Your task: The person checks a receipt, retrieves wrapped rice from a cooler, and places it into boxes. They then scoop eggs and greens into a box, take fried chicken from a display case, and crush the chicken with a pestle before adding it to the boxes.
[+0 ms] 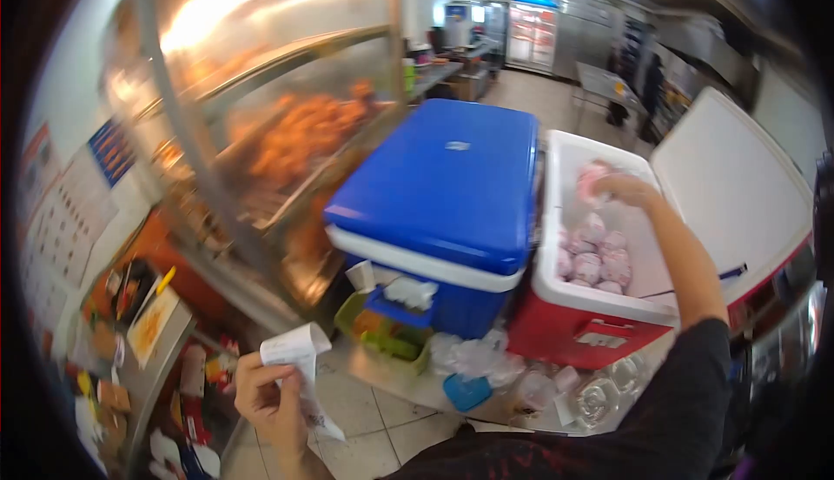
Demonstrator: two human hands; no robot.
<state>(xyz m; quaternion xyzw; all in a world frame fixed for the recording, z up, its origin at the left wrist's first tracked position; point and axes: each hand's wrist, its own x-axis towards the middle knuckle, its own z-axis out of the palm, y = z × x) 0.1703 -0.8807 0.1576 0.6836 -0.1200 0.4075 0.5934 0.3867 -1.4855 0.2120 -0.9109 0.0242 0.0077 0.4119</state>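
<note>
My left hand (276,397) pinches a curling white paper receipt (297,351) at the lower left; dark print shows near its lower end. Inside the open red cooler (546,328), by its far wall, my right hand (627,190) has its fingers around a pink-and-white wrapped bundle (592,178), slightly blurred. Several similar round wrapped bundles (588,267) lie piled at the near end of the white interior. What is inside the wrapping cannot be seen. The white-lined lid (738,172) leans back on the right.
A closed blue cooler (439,185) stands left of the red one. Behind it is a lit glass case with fried food (308,137). Plastic bags (473,354), a green bin (387,341) and clear plastic containers (599,397) sit in front of the coolers. A cutting board (158,331) lies far left.
</note>
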